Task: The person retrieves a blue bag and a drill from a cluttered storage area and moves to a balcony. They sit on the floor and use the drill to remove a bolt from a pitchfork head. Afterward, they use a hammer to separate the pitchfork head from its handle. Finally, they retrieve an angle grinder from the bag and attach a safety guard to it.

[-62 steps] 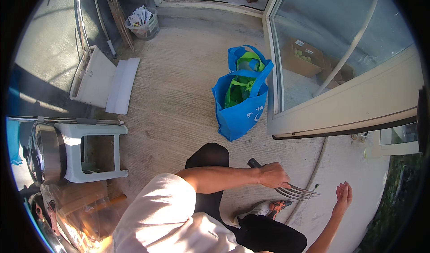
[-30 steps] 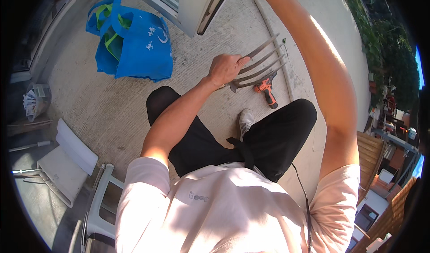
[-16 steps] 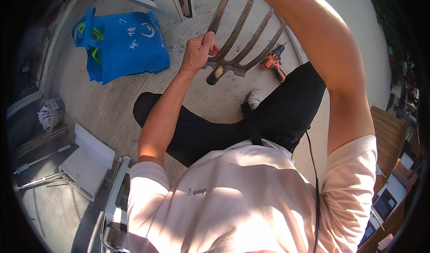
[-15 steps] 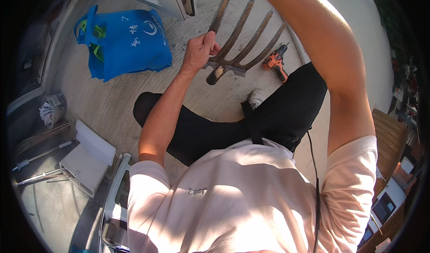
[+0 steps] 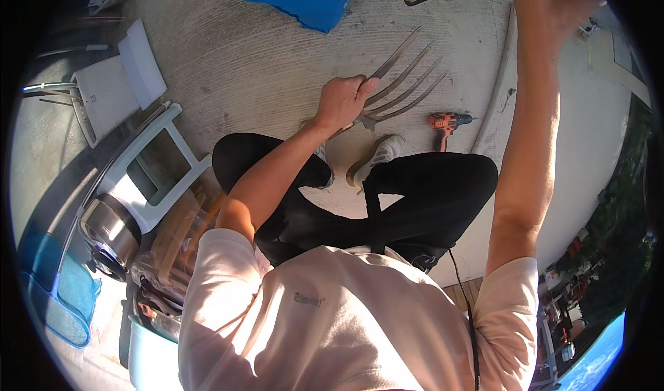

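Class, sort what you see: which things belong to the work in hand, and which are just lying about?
In the work:
- Four-tined fork, gripped by the left hand
- Orange-and-black drill, perhaps: on the floor near the fork
The right hand is blurred; its grip is unclear.

Apparently just lying about:
- Blue bag
- Pale stool
- Metal pot
- Blue net

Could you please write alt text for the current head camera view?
A person's left hand grips a four-pronged metal fork near the prongs' base, while the blurred right hand is at the upper right. An orange and black drill lies on the concrete floor, and a blue bag shows at the top.
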Demonstrator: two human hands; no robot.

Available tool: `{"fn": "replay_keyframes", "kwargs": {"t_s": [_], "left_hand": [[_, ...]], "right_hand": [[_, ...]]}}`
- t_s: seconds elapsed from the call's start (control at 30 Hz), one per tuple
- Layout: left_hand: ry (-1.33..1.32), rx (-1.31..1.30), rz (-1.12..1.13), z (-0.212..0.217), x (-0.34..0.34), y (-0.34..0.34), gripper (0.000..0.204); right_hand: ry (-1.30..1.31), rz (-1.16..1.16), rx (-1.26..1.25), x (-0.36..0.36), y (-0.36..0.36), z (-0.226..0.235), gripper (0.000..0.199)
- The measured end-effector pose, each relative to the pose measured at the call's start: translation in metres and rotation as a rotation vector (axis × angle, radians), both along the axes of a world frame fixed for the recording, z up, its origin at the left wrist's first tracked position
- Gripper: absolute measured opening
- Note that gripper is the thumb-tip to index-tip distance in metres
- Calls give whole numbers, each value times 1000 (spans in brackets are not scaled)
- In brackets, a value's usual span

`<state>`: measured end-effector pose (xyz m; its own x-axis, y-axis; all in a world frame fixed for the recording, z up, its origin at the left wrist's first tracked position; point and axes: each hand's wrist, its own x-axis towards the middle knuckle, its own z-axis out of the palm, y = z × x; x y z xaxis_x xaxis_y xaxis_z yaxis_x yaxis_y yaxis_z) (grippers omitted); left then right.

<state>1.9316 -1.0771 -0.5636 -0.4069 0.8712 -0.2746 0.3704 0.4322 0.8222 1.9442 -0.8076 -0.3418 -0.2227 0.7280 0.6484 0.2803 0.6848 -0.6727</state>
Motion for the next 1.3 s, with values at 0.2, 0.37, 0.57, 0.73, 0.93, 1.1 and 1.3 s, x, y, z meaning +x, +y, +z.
{"fn": "replay_keyframes", "kwargs": {"t_s": [0.2,0.37,0.57,0.73,0.93,1.1,1.3], "left_hand": [[-529,1,705,56,27,-86,57],[-767,45,1297,139,21,-152,61],[-816,369,1666,250,-52,-224,57],[-742,391,1739,300,-155,-235,56],[-877,475,1826,329,-273,-260,55],[-1060,398,1832,319,-376,-217,56],[-917,381,1909,321,-501,-143,56]], "right_hand": [[-85,247,-181,2,2,5,79],[-134,247,-357,-5,-27,28,71],[-242,160,-546,-12,-37,48,75],[-325,6,-586,10,-22,62,80],[-410,39,-615,-8,-33,45,81],[-532,-70,-663,0,-38,61,65],[-761,-230,-691,-8,-53,68,45]]}}
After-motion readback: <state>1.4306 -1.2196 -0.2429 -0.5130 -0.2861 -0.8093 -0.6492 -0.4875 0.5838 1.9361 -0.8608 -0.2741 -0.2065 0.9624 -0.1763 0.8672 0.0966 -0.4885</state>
